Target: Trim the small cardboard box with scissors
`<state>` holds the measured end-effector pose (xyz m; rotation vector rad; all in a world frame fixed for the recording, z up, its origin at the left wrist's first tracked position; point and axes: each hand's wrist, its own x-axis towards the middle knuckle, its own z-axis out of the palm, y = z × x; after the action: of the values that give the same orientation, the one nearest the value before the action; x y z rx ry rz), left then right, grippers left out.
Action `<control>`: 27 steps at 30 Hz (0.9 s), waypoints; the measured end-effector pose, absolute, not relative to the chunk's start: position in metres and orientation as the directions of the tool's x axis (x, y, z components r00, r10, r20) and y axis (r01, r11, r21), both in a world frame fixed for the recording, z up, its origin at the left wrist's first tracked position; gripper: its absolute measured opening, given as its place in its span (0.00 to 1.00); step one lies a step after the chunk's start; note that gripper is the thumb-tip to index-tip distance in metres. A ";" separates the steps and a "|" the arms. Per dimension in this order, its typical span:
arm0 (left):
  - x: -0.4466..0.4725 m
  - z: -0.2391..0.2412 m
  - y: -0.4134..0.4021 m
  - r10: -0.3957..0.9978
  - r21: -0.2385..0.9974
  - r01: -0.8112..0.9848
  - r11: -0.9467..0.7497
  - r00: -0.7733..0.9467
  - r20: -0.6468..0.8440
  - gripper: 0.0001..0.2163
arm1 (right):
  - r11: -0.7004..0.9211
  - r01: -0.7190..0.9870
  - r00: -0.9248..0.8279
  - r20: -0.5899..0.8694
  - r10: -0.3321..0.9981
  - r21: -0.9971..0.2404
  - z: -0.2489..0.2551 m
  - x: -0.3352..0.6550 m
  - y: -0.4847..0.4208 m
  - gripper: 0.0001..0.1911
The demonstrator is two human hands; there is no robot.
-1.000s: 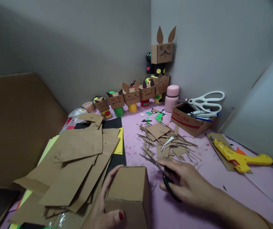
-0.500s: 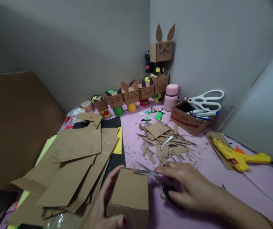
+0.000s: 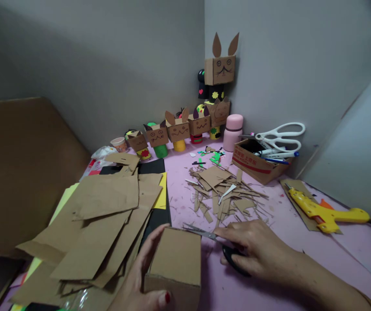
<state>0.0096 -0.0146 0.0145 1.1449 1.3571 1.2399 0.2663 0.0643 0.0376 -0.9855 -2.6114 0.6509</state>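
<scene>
My left hand (image 3: 140,272) is wrapped around the left side of a small brown cardboard box (image 3: 175,255), thumb on its near face and fingers behind the far left edge. In my right hand (image 3: 253,246) is a pair of scissors (image 3: 209,235) with black handles. Their blades lie almost together along the far top edge of the box; I cannot tell whether they touch it. Beyond the blades, a heap of cardboard scraps (image 3: 227,190) covers part of the pink tabletop (image 3: 237,293).
Stacked cardboard sheets (image 3: 91,242) lie at the left. Cardboard animal figures (image 3: 177,129) line the back beside a pink bottle (image 3: 233,133). At the right are a box of pens (image 3: 253,162) with white scissors (image 3: 279,136) and a yellow glue gun (image 3: 330,214).
The scissor blades have closed from a wider gap to nearly together. My right hand has shifted very slightly right, while the cardboard box stays almost in place.
</scene>
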 end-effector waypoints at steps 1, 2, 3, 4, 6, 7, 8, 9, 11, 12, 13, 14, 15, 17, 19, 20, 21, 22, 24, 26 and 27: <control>0.010 0.014 -0.015 0.991 0.998 0.038 0.051 -0.123 -0.046 0.43 | 0.666 0.545 -0.736 0.089 0.671 -0.509 0.038 0.267 0.065 0.06; 0.010 0.013 -0.015 0.992 0.998 0.035 0.048 -0.121 -0.043 0.43 | 0.664 0.538 -0.742 0.082 0.666 -0.520 0.038 0.267 0.065 0.06; 0.011 0.013 -0.015 0.992 0.998 0.036 0.045 -0.120 -0.040 0.43 | 0.659 0.533 -0.744 0.076 0.663 -0.531 0.039 0.267 0.065 0.07; 0.012 0.013 -0.015 0.992 0.998 0.042 0.041 -0.118 -0.036 0.44 | 0.650 0.533 -0.740 0.073 0.668 -0.542 0.040 0.267 0.065 0.09; 0.014 0.013 -0.015 0.993 0.998 0.047 0.036 -0.113 -0.030 0.44 | 0.622 0.542 -0.718 0.073 0.692 -0.564 0.040 0.266 0.066 0.10; 0.014 0.014 -0.015 0.994 0.998 0.047 0.031 -0.108 -0.026 0.44 | 0.612 0.544 -0.711 0.072 0.700 -0.574 0.040 0.266 0.066 0.10; 0.015 0.014 -0.015 0.994 0.998 0.048 0.029 -0.103 -0.024 0.43 | 0.606 0.540 -0.711 0.067 0.700 -0.584 0.039 0.265 0.066 0.09; 0.015 0.014 -0.016 0.995 0.998 0.052 0.030 -0.099 -0.025 0.43 | 0.604 0.532 -0.719 0.060 0.692 -0.593 0.039 0.265 0.066 0.08; 0.015 0.014 -0.016 0.995 0.997 0.065 0.037 -0.092 -0.031 0.43 | 0.611 0.519 -0.736 0.051 0.675 -0.597 0.036 0.265 0.067 0.07; 0.015 0.014 -0.016 0.995 0.997 0.067 0.040 -0.090 -0.034 0.43 | 0.610 0.523 -0.733 0.052 0.678 -0.595 0.035 0.265 0.067 0.07; 0.015 0.015 -0.015 0.995 0.997 0.064 0.040 -0.089 -0.034 0.44 | 0.601 0.534 -0.720 0.054 0.692 -0.595 0.033 0.264 0.068 0.07; 0.015 0.015 -0.015 0.996 0.998 0.057 0.036 -0.089 -0.031 0.43 | 0.588 0.545 -0.699 0.062 0.712 -0.598 0.032 0.264 0.068 0.06; 0.015 0.015 -0.015 0.995 0.998 0.047 0.031 -0.092 -0.027 0.43 | 0.568 0.555 -0.668 0.081 0.740 -0.608 0.030 0.263 0.069 0.06; 0.015 0.016 -0.014 0.994 0.999 0.037 0.025 -0.103 -0.021 0.43 | 0.522 0.561 -0.578 0.148 0.803 -0.643 0.028 0.262 0.070 0.09; 0.015 0.018 -0.014 0.993 0.999 0.047 0.025 -0.116 -0.019 0.42 | 0.498 0.563 -0.518 0.187 0.834 -0.659 0.025 0.260 0.071 0.12; 0.015 0.019 -0.014 0.992 0.998 0.053 0.025 -0.123 -0.019 0.43 | 0.501 0.570 -0.532 0.172 0.829 -0.651 0.023 0.259 0.071 0.13; 0.016 0.020 -0.014 0.991 0.998 0.057 0.028 -0.131 -0.020 0.43 | 0.510 0.581 -0.563 0.139 0.815 -0.634 0.021 0.258 0.072 0.12; 0.016 0.021 -0.014 0.989 0.998 0.058 0.033 -0.145 -0.024 0.43 | 0.518 0.587 -0.590 0.108 0.800 -0.622 0.020 0.257 0.072 0.12; 0.016 0.021 -0.015 0.984 0.999 0.012 0.051 -0.174 -0.048 0.44 | 0.510 0.577 -0.588 0.109 0.801 -0.638 0.018 0.256 0.072 0.13; 0.015 0.019 -0.016 0.976 0.988 -0.122 0.097 -0.185 -0.119 0.43 | 0.490 0.556 -0.536 0.161 0.829 -0.672 0.016 0.255 0.073 0.15; 0.015 0.018 -0.018 0.967 0.968 -0.208 0.137 -0.183 -0.176 0.42 | 0.486 0.551 -0.521 0.175 0.835 -0.679 0.015 0.255 0.073 0.15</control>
<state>0.0147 -0.0177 0.0179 0.8467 1.2755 1.3188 0.2548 0.0730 0.0148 -1.1439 -2.2443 0.7727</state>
